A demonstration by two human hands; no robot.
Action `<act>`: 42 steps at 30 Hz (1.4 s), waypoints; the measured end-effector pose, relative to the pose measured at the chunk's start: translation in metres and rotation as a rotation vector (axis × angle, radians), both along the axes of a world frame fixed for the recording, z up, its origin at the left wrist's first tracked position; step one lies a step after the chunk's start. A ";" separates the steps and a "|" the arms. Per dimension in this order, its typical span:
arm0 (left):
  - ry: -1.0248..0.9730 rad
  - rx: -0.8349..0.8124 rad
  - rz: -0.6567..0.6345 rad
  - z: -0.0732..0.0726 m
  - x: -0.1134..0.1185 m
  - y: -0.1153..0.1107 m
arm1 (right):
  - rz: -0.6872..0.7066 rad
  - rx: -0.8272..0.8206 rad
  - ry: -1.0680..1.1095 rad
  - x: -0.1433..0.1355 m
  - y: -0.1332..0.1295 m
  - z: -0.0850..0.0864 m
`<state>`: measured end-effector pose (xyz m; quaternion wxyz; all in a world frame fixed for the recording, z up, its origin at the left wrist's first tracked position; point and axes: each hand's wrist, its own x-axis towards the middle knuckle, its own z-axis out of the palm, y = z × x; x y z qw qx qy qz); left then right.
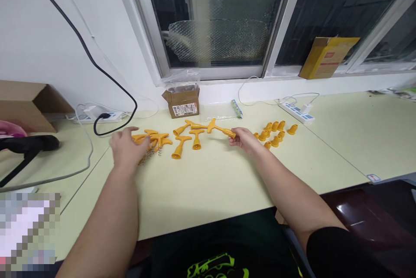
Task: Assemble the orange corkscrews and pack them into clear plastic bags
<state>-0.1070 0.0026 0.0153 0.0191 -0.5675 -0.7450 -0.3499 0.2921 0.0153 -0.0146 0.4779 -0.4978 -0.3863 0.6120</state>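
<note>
On the pale table, my left hand [127,150] is over a pile of yellow T-shaped handles [160,138] with metal spirals [160,151]; its fingers are apart. My right hand [242,140] pinches the cone end of a yellow corkscrew [212,126], whose T-handle points left. Between the hands lie several joined yellow pieces, each a T-handle with a cone, including one [178,150] and another [196,140]. To the right of my right hand stands a group of loose yellow cones [275,140].
Behind the pieces are a small cardboard box [183,102], a clear plastic bag [217,112] and white power strips [296,112]. A black cable [97,67] hangs at the left, near a larger box [26,104]. A yellow carton [326,59] leans on the window.
</note>
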 end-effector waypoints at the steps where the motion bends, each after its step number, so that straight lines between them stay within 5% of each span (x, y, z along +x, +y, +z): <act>1: 0.040 0.060 -0.121 0.000 0.017 -0.003 | 0.044 -0.033 0.035 0.001 -0.003 0.003; 6: 0.063 0.058 -0.892 0.000 0.109 -0.024 | 0.302 -0.225 0.082 0.003 -0.012 0.014; 9: -0.153 -0.019 -1.104 0.003 0.138 -0.034 | 0.446 -0.233 0.079 0.005 -0.016 0.015; 14: -0.511 -0.163 -0.904 0.006 0.145 -0.030 | 0.520 0.118 -0.009 0.007 -0.025 0.009; 21: -1.139 -0.510 -0.594 -0.005 0.148 -0.017 | 0.346 0.954 -0.730 -0.003 -0.033 0.006; 24: -1.370 -0.628 -0.517 -0.008 0.133 -0.012 | 0.212 1.155 -0.895 -0.003 -0.030 0.008; 30: -1.588 -0.411 -0.451 -0.004 0.097 -0.003 | -0.048 1.004 -1.058 0.026 -0.023 0.011; 38: -1.051 -0.171 -0.570 -0.006 0.088 -0.006 | 0.110 0.744 -1.041 0.050 -0.017 0.008; 42: -1.029 -0.191 -0.617 -0.009 0.084 -0.004 | 0.195 0.645 -1.117 0.044 -0.019 0.006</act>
